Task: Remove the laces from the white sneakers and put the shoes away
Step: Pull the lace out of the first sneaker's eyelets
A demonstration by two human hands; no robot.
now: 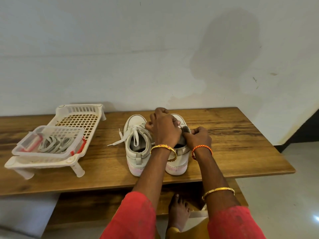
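A: What sits on the surface (224,144)?
B: A rack (69,121) carrying a clear box (50,142), then two white sneakers (136,147) side by side.
A: And each grip?
B: The left hand (165,130) pinches the right shoe's lace (179,126); the right hand (198,138) pinches its tongue (186,130).

white sneakers (136,145), wood-grain brown table (233,140), red sleeves (134,219)

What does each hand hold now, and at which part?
Both hands work on the right sneaker. The right hand pinches its grey tongue at the top edge. The left hand pinches something at the lace area; which part is hidden.
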